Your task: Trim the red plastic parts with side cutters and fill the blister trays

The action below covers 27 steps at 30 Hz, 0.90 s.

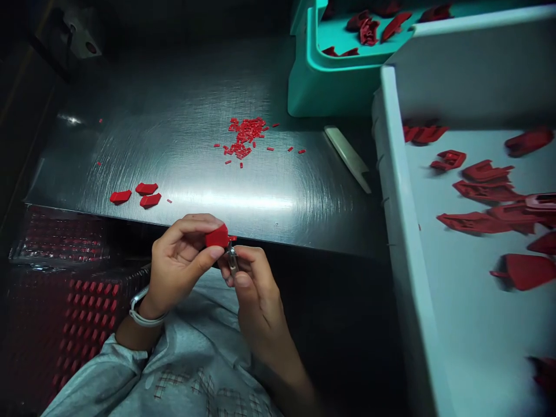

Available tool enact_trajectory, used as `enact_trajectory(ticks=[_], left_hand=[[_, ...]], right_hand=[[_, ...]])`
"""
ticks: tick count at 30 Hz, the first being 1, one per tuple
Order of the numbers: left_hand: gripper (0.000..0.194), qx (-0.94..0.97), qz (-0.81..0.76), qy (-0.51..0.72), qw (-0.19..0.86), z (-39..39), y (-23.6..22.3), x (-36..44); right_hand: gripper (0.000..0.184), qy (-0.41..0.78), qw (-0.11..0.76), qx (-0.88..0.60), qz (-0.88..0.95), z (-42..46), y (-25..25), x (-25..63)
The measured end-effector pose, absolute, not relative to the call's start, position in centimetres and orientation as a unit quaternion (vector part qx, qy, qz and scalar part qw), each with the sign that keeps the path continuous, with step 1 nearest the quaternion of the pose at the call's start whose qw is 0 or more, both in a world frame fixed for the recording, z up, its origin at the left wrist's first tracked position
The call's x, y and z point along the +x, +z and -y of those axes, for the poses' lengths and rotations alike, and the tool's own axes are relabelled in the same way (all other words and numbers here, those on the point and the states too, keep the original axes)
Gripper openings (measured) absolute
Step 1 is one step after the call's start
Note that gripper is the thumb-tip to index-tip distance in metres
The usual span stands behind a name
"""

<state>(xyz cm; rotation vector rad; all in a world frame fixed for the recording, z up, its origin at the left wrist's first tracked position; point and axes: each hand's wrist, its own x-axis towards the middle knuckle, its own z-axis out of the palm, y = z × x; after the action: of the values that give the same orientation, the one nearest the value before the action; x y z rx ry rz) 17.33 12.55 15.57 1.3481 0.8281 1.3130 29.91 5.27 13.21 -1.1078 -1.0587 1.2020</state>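
Observation:
My left hand (180, 249) is closed on a red plastic part (216, 236), held just over the table's front edge. A small red stub sticks out from the part's right side. My right hand (256, 284) grips small metal nippers (233, 262), their jaws up against that stub. The fingers hide most of the nippers' handles. Ahead on the metal table lie a pile of small red offcuts (247, 132) and, to the left, three red parts (150, 200) like the held one.
A white bin (403, 191) with red parts stands at the right, a teal bin (334, 92) behind it. Between pile and bin lies a pale flat strip (346, 156). Clear trays (89, 307) with rows of red parts are stacked at lower left.

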Motion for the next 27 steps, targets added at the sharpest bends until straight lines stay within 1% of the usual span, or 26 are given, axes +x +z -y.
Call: enact_trajectory(ticks=[5,13,17,21,24,27], left_hand=[[0.019,0.584,-0.360,0.525,0.504,-12.7,15.9,17.3],[0.024,0.575,-0.342,0.513,0.538,-12.8,16.3,16.8],[0.018,0.573,-0.364,0.496,0.541,-12.7,16.8,16.8],[0.018,0.578,-0.371,0.495,0.532,-12.8,17.0,16.9],[0.015,0.584,-0.368,0.502,0.521,-12.9,17.0,17.0],[0.016,0.575,-0.358,0.506,0.534,-13.0,16.8,17.1]], right_hand=[[0.024,0.483,0.559,-0.475,0.477,-5.7,13.7,30.2],[0.026,0.457,0.533,-0.476,0.529,-6.0,14.4,31.3],[0.029,0.463,0.519,-0.476,0.538,-6.0,14.7,31.7],[0.033,0.476,0.516,-0.471,0.533,-6.2,14.9,31.9],[0.033,0.487,0.518,-0.470,0.523,-6.3,14.8,31.9],[0.033,0.492,0.521,-0.466,0.519,-6.3,14.7,31.9]])
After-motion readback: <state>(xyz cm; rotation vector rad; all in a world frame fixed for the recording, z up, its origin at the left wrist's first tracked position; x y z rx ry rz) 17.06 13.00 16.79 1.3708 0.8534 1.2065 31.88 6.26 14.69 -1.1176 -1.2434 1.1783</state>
